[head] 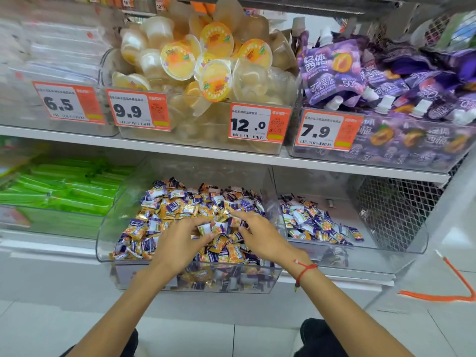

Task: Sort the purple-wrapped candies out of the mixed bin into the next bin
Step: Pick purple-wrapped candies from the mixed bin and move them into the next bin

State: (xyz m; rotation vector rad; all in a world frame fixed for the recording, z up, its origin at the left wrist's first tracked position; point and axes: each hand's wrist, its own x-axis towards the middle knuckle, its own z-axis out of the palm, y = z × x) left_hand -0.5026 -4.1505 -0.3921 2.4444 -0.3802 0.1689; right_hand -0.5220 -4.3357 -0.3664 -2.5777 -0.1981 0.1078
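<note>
Head view, two hands (221,235), two candy bins (103,243)

I am crouching before 2 white shelves. The lower shelf (334,278) is carrying 3 clear bins: green packs (64,191), the mixed bin (108,243), the next bin (401,243). The upper shelf (154,145) is carrying price-tagged tubs (288,150).

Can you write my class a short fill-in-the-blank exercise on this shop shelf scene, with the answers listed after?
1. Both hands reach into the mixed bin on the ____ shelf.
2. The right hand wears a ____ string at its wrist.
3. The left hand pinches candies between fingers and ____.
4. The next bin sits directly below the price tag reading ____.

Answers: lower; red; thumb; 7.9
</note>
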